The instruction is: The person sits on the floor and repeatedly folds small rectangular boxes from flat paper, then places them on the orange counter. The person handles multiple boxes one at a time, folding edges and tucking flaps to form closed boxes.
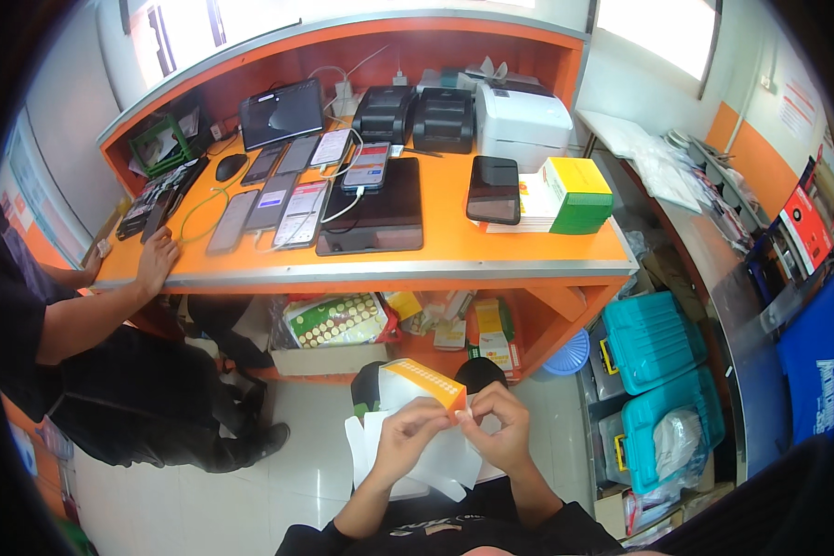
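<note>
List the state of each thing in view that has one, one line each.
left hand: shut, pinching the orange-and-white carton
right hand: shut, pinching the same carton
orange-and-white carton: held up, flap open
white sheets: loose under the hands
tablet: propped up, screen lit
teal boxes: lids closed
black phone: screen dark

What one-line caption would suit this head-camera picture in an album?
Two hands, left and right, pinch white sheets under an orange-edged carton, before an orange counter of phones.
</note>
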{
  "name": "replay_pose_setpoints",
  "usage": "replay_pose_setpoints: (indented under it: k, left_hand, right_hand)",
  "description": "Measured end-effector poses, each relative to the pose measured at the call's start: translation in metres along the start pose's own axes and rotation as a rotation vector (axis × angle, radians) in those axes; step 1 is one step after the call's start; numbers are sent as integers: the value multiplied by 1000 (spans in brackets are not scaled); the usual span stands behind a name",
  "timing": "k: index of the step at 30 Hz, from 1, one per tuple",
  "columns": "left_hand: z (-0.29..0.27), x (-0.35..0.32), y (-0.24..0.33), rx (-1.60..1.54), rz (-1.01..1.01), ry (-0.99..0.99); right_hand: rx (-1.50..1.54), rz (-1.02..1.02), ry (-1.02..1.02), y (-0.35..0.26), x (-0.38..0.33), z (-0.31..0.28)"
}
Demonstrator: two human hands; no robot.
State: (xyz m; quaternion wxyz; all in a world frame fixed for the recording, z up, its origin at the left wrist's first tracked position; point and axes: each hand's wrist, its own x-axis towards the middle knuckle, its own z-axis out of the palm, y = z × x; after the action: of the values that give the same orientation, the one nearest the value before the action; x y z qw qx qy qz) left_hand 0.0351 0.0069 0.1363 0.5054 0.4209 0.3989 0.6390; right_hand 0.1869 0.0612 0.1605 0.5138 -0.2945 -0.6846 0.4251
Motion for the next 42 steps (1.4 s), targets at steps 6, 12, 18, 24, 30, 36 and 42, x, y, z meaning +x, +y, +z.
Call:
replay_pose_setpoints:
  k: [6, 12, 18, 24, 30, 36, 42]
  left_hand:
    - [-13, 0, 1, -147, -257, -58]
    - [-8, -5, 2, -62, -113, -4]
    - [3, -8, -3, 95, 99, 87]
    - [-2, -12, 4, -492, -186, -29]
    - [-30, -11, 15, -1264, -450, -61]
    - [-38, -12, 9, -965, -395, 135]
    - [-22, -15, 12, -464, -320, 417]
  right_hand:
    - [12, -39, -145, -5, 1, -6]
    - [-141, -103, -82, -16, -1, -5]
    - [-399, -199, 70, -26, -10, 9]
    - [-459, -210, 232, -2, -1, -11]
    - [260, 194, 332, 43, -11, -36]
    - [264, 103, 7, 78, -27, -52]
    - [-136, 150, 84, 57, -26, -32]
